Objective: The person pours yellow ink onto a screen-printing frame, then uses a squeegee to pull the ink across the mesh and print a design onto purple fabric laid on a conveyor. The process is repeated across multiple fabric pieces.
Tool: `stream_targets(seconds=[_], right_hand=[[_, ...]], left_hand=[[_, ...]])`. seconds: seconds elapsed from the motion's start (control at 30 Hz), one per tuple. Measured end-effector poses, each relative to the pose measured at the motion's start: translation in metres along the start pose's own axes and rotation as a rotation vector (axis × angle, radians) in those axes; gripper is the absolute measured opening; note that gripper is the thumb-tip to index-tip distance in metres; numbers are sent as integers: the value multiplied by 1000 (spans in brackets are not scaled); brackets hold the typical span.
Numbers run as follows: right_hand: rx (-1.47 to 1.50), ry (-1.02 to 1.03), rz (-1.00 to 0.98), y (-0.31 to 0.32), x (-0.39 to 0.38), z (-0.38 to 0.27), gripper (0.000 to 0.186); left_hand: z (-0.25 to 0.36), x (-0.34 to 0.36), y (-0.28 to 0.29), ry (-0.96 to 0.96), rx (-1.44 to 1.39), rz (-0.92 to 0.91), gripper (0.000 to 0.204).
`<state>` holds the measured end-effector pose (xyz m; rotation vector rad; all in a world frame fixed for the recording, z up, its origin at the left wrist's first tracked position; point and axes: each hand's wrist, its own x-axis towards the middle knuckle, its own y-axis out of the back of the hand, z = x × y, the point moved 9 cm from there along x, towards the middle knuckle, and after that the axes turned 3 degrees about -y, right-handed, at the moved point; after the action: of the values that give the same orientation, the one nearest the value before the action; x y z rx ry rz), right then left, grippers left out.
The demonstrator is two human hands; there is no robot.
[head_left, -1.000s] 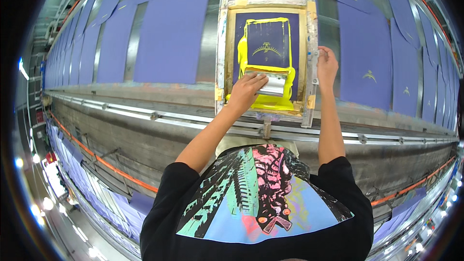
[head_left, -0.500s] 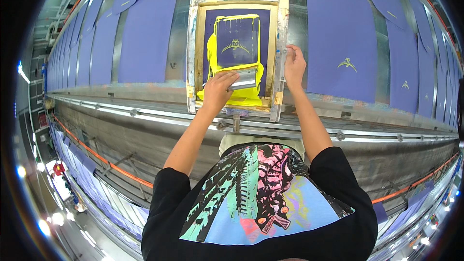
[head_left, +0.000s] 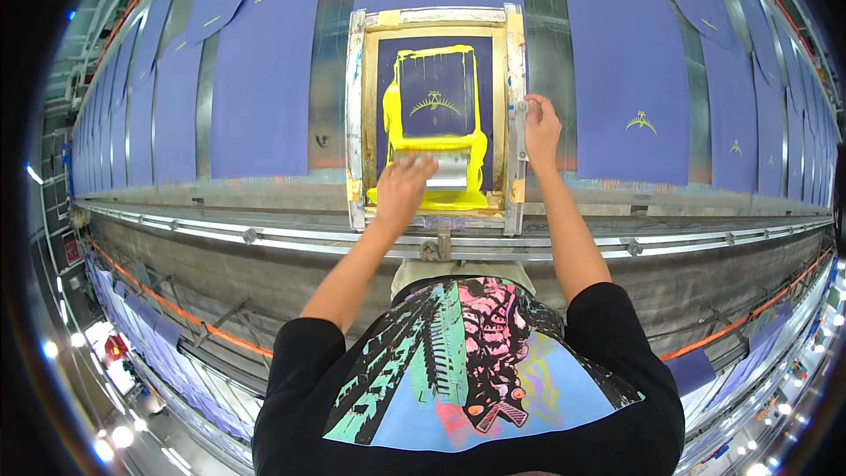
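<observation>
A wooden-and-metal screen frame [head_left: 357,79] holds a dark stencil [head_left: 436,75] with a faint bird-like design, bordered by thick yellow ink [head_left: 392,101]. Near the screen's lower end, my left hand [head_left: 407,178], slightly blurred, is closed on a silver squeegee [head_left: 449,174] lying in the ink. My right hand [head_left: 541,128] grips the frame's right side with bent fingers. To the right of it, a purple panel [head_left: 626,62] carries a small yellow winged print [head_left: 641,123]. What lies under the screen is mostly hidden.
More purple panels [head_left: 256,79] lie in a row along the long metal table [head_left: 326,79] on both sides of the screen. A metal rail [head_left: 220,229] runs along the near edge, with an orange bar [head_left: 194,307] below. Other racks of purple panels show at the lower corners.
The screen and panels appear further left than a second ago, the view having shifted. Both hands keep their holds; the squeegee stays at about the same place within the screen.
</observation>
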<state>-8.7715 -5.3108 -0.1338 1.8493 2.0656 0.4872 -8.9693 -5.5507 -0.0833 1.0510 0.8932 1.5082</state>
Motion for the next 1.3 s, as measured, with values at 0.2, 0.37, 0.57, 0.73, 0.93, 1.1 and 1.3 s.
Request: stream_targets(seconds=[0.2, 0.37, 0.57, 0.73, 0.93, 1.1, 1.3], right_hand=[[6, -23, -40, 1, 0, -3, 17], [-6, 37, -21, -1, 1, -5, 18], [75, -143, -69, -4, -1, 13, 17], [93, -146, -74, -1, 2, 10, 17], [19, -84, -78, 0, -1, -2, 17], [10, -89, -63, 1, 0, 6, 17], [114, -55, -54, -5, 8, 29, 17]], left_hand=[[-99, 169, 19, 235, -136, -168, 36], [-107, 187, 7, 199, 10, -82, 37], [-34, 70, 2, -11, -81, 107, 40], [-45, 82, 11, 106, -139, 60, 34], [-127, 212, 11, 230, -20, -128, 39], [-98, 191, 0, 248, 48, -97, 38], [-27, 78, -5, 53, -50, 20, 38]])
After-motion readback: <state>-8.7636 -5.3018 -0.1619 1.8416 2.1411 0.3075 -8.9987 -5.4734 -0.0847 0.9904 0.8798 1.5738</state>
